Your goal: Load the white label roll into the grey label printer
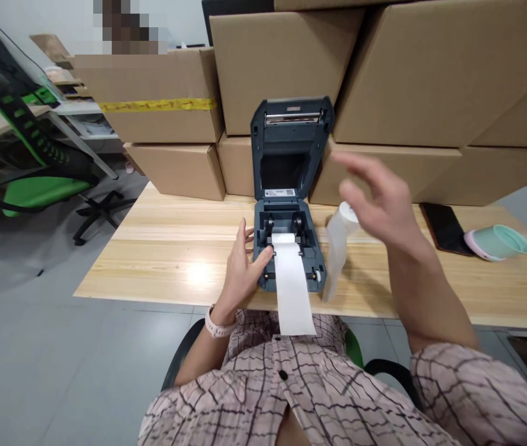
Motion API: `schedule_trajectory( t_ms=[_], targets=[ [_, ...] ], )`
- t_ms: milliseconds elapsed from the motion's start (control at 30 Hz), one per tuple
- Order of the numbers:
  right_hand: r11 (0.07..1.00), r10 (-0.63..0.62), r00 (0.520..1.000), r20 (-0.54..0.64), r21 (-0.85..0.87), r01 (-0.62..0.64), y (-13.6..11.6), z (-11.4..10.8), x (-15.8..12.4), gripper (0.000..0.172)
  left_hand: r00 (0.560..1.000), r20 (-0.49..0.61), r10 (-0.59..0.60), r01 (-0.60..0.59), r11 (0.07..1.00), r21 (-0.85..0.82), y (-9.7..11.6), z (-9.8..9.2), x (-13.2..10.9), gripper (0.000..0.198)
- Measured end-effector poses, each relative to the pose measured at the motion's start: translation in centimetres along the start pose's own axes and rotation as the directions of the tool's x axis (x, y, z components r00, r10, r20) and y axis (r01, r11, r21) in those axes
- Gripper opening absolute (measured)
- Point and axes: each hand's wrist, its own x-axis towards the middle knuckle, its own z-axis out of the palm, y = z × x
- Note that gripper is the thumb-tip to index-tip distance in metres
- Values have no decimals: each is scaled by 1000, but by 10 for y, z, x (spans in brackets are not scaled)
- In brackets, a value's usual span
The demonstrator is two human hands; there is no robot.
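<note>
A dark grey label printer (312,251) stands on the table with its lid (291,145) raised. From its inside a white paper strip (293,291) runs forward and hangs past the table's front edge. My left hand (243,266) grips the printer's left side, its thumb over the rim beside the strip and its fingers along the outer wall. My right hand (381,201) is raised to the right of the printer, somewhat blurred, fingers stretched out and holding nothing. Partly behind it is a white paper roll (347,214) with a loose translucent tail (335,260).
Stacked cardboard boxes (282,68) line the table's back edge, close behind the raised lid. On the right lie a black phone (444,228) and a mint-green cup (500,241) on its side. A green chair (44,186) stands at the left, and a blurred-out person is behind the boxes.
</note>
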Motion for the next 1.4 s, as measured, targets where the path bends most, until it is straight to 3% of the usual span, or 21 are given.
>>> schedule_trajectory(
  t_ms=[33,133,233,333,500,633,767,833,967,1067,1167,1400],
  targets=[
    [999,29,995,-92,-9,-30,12,6,20,42,999,32,-12,14,998,-65,-1,1,-9,92],
    [998,56,994,-90,31,-53,48,32,67,53,992,94,-82,99,977,-188,-8,1,-28,92],
    [997,67,990,-121,44,-62,68,50,88,61,984,120,-130,156,959,-238,-17,-3,-34,92],
    [984,154,974,-167,114,-136,71,50,96,62,988,104,-115,137,961,-240,-22,-5,-32,87],
    [894,318,946,-61,352,-277,59,39,99,58,995,61,-82,93,973,-211,-22,-5,-28,75],
    [893,290,952,-97,386,-233,38,37,67,66,996,-34,-83,74,972,-222,-11,-9,-16,69],
    [936,148,989,1,322,-140,7,35,0,58,987,-151,61,-95,968,-232,5,-13,-1,63],
    [969,88,991,99,222,-108,-5,34,-36,47,988,-130,82,-112,964,-241,9,-10,3,65],
    [992,44,972,231,108,-71,-14,37,-89,38,999,32,-41,49,955,-293,3,3,-4,82],
    [998,20,973,231,49,-32,-16,42,-105,43,991,102,-87,118,927,-355,-8,10,-13,88],
    [1000,11,970,242,2,-12,-18,44,-106,43,991,103,-89,122,917,-380,-13,10,-15,89],
    [1000,26,984,177,-17,-23,-21,52,-108,44,999,32,4,7,940,-341,-6,14,-11,79]
  ],
)
